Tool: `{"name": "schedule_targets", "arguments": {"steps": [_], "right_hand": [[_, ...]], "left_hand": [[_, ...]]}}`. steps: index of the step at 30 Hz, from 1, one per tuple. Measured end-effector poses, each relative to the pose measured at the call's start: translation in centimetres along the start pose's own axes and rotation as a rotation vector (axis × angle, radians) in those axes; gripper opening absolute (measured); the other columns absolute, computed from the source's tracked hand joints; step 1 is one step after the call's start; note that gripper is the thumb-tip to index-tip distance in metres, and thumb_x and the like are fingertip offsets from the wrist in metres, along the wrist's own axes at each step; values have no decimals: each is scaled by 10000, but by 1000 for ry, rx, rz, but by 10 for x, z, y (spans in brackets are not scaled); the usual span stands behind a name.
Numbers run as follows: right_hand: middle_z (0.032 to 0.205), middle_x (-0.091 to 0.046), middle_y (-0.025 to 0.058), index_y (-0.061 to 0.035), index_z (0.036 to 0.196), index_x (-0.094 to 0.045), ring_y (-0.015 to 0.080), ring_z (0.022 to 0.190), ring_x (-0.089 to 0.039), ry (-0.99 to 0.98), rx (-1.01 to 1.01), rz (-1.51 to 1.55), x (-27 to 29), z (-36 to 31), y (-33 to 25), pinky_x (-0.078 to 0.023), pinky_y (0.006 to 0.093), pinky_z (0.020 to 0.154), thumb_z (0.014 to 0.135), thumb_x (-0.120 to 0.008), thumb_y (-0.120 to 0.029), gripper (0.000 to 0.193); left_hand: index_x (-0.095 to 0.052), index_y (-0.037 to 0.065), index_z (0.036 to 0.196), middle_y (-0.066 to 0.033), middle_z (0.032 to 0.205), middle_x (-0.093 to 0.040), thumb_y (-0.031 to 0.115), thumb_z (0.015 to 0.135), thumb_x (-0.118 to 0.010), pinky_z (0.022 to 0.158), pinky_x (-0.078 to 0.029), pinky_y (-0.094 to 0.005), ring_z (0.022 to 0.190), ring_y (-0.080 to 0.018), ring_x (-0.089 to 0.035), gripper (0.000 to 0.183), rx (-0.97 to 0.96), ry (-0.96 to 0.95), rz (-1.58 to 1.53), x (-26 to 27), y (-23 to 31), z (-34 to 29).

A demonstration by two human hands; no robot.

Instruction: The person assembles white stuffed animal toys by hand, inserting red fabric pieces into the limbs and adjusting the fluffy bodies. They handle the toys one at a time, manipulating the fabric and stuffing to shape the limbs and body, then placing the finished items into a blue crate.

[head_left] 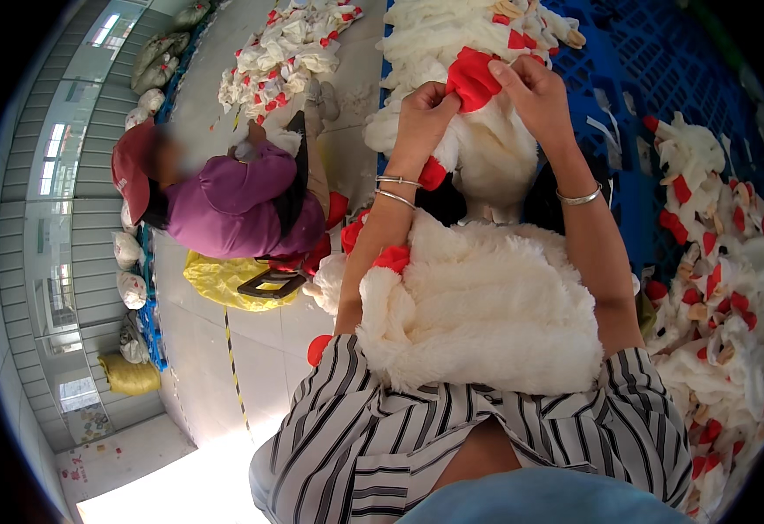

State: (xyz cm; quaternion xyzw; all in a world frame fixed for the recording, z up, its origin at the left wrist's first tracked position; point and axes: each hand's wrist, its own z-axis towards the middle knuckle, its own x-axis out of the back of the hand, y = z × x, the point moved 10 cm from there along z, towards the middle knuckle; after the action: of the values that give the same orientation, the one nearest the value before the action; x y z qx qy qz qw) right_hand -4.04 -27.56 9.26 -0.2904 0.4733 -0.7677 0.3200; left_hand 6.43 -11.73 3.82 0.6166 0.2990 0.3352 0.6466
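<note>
My left hand (427, 118) and my right hand (535, 94) are both closed in a pinch on the red end of a white plush toy skin (497, 144). The red fabric (473, 79) is stretched between my fingertips, and the limp, fluffy white part hangs below it toward my knees. A second red tip (433, 174) dangles under my left wrist. Across my lap lies another white plush piece (478, 306) with a red tip at its upper left corner. What my fingertips press inside the red fabric is hidden.
Blue plastic pallets (613, 79) ahead carry a heap of white and red plush skins (430, 44). More skins are piled at right (714, 288) and on the floor ahead left (290, 57). A seated co-worker in purple (233, 205) is at left, beside a yellow sack (224, 284).
</note>
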Motion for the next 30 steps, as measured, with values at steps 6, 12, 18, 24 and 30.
{"name": "schedule_targets", "arguments": {"steps": [6,12,18,24,30], "right_hand": [[746,-619,53,8,868,-599,104,656,-525,-280,-122,95,-44,-14,14,-453,286,591,852,-723,-334,364],[745,-612,88,25,878,-581,113,660,-539,-230,0,-260,-35,-7,19,-454,275,608,869,-663,-196,236],[744,-598,8,11,937,-624,57,658,-501,-229,-4,122,-34,-5,12,-420,233,589,890,-629,-122,141],[764,-585,-36,2,918,-646,29,666,-467,-251,-14,295,-40,-6,13,-376,213,563,918,-638,-162,165],[745,-562,-55,-31,868,-657,32,698,-451,-552,-147,359,-54,-17,12,-356,193,602,949,-611,-248,236]], "left_hand": [[-651,3,965,9,846,-654,128,911,-628,701,-451,-192,759,-37,-560,138,-92,-89,117,-14,18,-7],[-634,6,914,14,802,-637,128,936,-596,694,-444,-200,736,-36,-545,130,-132,-93,175,-13,25,-8],[-617,16,858,18,757,-611,113,920,-587,690,-428,-209,710,-39,-523,119,-142,-187,182,-24,27,-9],[-622,16,829,32,742,-609,111,901,-601,647,-419,-195,695,-25,-519,120,-99,-176,167,-25,24,-11],[-643,-10,830,31,696,-584,101,854,-619,573,-399,-209,641,-26,-474,117,-164,15,196,0,29,-4]]}}
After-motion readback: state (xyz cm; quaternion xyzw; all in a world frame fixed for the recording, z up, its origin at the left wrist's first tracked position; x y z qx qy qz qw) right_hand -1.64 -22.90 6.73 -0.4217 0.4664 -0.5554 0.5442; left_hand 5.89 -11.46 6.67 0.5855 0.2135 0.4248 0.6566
